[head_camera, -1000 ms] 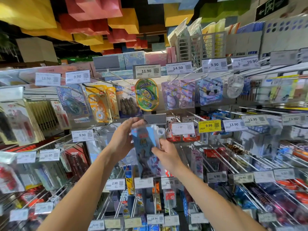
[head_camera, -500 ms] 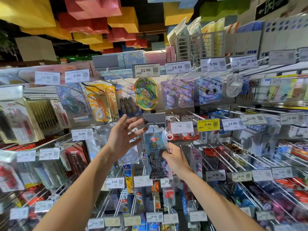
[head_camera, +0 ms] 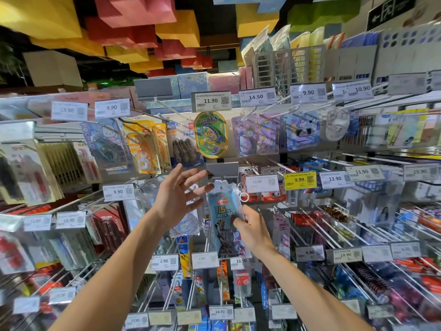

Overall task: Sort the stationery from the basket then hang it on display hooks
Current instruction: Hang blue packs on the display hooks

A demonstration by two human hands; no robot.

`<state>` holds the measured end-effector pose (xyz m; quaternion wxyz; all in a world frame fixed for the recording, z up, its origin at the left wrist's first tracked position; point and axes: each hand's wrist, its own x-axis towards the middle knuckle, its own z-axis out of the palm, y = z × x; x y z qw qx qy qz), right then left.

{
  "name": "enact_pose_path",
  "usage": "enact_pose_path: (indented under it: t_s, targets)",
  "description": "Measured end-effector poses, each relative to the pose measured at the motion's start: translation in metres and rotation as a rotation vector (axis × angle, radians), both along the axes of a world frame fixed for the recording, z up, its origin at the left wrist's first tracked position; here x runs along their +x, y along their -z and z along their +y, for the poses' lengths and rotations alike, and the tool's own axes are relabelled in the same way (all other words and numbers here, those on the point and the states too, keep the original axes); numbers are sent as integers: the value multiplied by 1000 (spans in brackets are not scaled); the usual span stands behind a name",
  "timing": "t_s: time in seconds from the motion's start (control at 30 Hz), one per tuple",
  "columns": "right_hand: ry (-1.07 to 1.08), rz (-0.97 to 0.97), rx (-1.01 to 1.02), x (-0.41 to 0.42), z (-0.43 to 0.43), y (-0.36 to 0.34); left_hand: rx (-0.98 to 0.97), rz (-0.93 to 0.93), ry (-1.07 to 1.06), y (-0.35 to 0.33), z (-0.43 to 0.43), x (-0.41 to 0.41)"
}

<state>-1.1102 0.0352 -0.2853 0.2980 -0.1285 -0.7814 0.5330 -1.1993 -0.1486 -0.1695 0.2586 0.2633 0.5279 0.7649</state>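
A blue ruler-set pack (head_camera: 223, 218) with "15 cm ruler set" print hangs upright under a grey blank tag holder (head_camera: 222, 168) in the middle row of hooks. My right hand (head_camera: 253, 229) pinches the pack's right edge around mid-height. Just left of the pack's top, my left hand (head_camera: 177, 198) is raised with fingers spread, holding nothing, and one fingertip is close to the pack's upper corner. The basket is out of view.
Rows of metal display hooks (head_camera: 334, 225) with price tags jut out toward me on all sides. Correction-tape packs (head_camera: 210, 134) hang above, red packs (head_camera: 107, 225) to the left. Coloured blocks (head_camera: 133, 17) hang from the ceiling.
My left hand let go of the ruler-set pack and opened beside it. The pack went from tilted in both hands to hanging straight under the tag holder, with only my right hand on it.
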Motion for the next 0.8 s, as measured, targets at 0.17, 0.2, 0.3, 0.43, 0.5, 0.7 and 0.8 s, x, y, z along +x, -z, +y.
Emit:
enact_pose_path:
  t_s: [0.17,0.2,0.3,0.43,0.5,0.7,0.8]
  targets:
    - [6,-29,13,0,1,-1,-6,1,8,0,-1,1]
    - [7,-33,16,0,1,-1,-7,1,9,0,-1,1]
    - [2,-28,10,-1,0,-2,-8,2,11,-1,-1,2]
    - [-7,-22,-8,-1,-1,-3,-14,4,12,-2,-2,2]
    - [-14,-21,-20,-2,-1,-4,-15,8,13,-3,-1,2]
    - [61,-133,-26,-14,8,-4,-31,-1,5,-5,-1,2]
    - [100,-195,3,-24,15,-10,-40,2,-3,-5,-1,2]
